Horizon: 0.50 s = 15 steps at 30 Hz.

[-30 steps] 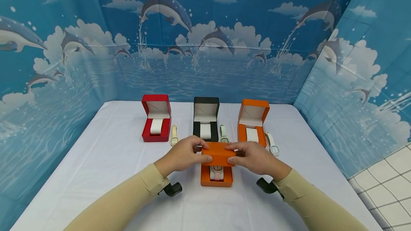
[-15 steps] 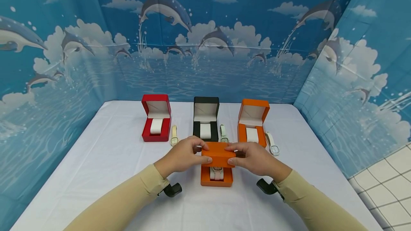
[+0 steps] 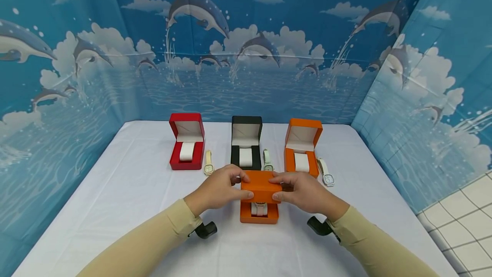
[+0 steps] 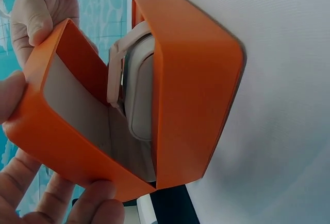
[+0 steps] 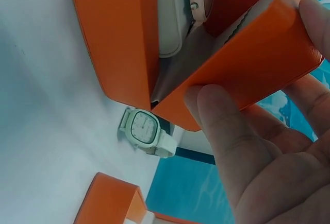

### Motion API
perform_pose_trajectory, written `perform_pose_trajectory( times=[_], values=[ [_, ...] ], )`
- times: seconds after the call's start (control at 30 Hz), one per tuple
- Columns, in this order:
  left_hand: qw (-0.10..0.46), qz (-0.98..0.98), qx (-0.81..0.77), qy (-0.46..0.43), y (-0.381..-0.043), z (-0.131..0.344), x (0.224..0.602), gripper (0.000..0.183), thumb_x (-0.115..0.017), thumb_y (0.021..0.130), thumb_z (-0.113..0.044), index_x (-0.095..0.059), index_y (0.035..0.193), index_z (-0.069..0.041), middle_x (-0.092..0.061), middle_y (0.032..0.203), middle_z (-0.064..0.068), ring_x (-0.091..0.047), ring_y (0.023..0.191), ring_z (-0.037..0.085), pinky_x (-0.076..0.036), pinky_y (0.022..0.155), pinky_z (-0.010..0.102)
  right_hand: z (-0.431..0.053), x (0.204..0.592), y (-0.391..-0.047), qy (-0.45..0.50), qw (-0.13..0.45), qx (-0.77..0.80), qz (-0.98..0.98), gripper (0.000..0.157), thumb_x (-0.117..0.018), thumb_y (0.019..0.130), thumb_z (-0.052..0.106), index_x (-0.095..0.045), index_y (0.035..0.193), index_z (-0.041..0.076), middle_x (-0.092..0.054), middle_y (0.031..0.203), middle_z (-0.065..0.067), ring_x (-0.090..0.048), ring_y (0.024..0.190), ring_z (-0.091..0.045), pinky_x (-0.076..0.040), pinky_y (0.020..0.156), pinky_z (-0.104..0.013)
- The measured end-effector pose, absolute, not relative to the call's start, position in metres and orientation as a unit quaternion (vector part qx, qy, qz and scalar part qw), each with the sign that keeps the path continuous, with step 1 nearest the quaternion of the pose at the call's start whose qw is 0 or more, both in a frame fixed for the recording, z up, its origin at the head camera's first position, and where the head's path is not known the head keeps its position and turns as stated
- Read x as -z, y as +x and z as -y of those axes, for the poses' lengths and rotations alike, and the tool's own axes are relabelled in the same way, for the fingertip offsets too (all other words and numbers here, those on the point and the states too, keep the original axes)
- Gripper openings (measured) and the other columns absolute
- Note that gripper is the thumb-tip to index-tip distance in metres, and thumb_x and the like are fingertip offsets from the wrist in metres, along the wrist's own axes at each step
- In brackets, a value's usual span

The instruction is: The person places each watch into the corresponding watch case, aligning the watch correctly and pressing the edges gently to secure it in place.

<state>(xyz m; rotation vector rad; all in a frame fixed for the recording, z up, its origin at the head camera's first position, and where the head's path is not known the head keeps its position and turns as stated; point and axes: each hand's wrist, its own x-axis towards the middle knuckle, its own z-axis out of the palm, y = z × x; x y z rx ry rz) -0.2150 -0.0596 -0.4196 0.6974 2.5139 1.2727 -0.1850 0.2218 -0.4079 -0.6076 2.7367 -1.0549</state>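
My left hand (image 3: 220, 186) holds the left side of the lid (image 3: 261, 188) of an orange watch box (image 3: 259, 221), thumb on its front edge. On the lid's right side my right hand (image 3: 305, 188) has a matching grip. Partly lowered, the lid leaves a gap at the front. Inside, a watch (image 3: 259, 211) with a pale pink strap is wrapped round a white cushion. From the side, the left wrist view shows the lid (image 4: 31, 110) slanting over the base (image 4: 196, 80), and the watch (image 4: 114, 77) between them.
Behind stand a red box (image 3: 186, 164), a black box (image 3: 235, 157) and another orange box (image 3: 290, 160), lids raised, each with a white cushion. Beside them lie a yellow watch (image 3: 208, 166), a pale green watch (image 3: 267, 163) and a white watch (image 3: 327, 175) on the white tablecloth (image 3: 153, 208).
The lid's front edge has tipped down a little towards the base, covering more of the pink-strapped watch. My thumbs have moved down with it. The other boxes and watches stay put.
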Motion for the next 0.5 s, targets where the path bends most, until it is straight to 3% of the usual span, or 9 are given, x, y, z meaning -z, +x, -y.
perform_pose_trajectory(
  times=[0.2,0.4,0.5],
  values=[
    [0.102,-0.865,-0.423,0.249,-0.213,0.059,0.428,0.026,-0.087,0.087,-0.039,-0.072,0.104,-0.027,-0.063,0.117,-0.009,-0.063,0.118,0.026,-0.054,0.106,0.045,-0.221,0.414,-0.18,-0.209,0.044,0.34,-0.916,0.035,-0.081,0.094,0.026,-0.078,0.126,0.012,-0.071,0.139,-0.011,-0.068,0.127,-0.032,-0.063,0.092,-0.033],
    [0.064,-0.89,-0.349,0.287,-0.203,0.059,0.435,0.028,-0.091,0.083,-0.04,-0.074,0.102,-0.028,-0.059,0.107,-0.011,-0.065,0.106,0.02,-0.057,0.093,0.033,-0.22,0.417,-0.172,-0.202,0.054,0.34,-0.917,0.02,-0.081,0.093,0.023,-0.081,0.113,0.017,-0.073,0.135,-0.006,-0.065,0.132,-0.034,-0.061,0.096,-0.037],
    [0.057,-0.893,-0.335,0.295,-0.199,0.059,0.436,0.028,-0.091,0.082,-0.038,-0.074,0.101,-0.027,-0.059,0.107,-0.01,-0.065,0.106,0.021,-0.058,0.093,0.033,-0.219,0.418,-0.17,-0.199,0.057,0.341,-0.917,0.019,-0.082,0.092,0.022,-0.081,0.111,0.017,-0.073,0.134,-0.006,-0.067,0.128,-0.031,-0.062,0.096,-0.035]
  ],
)
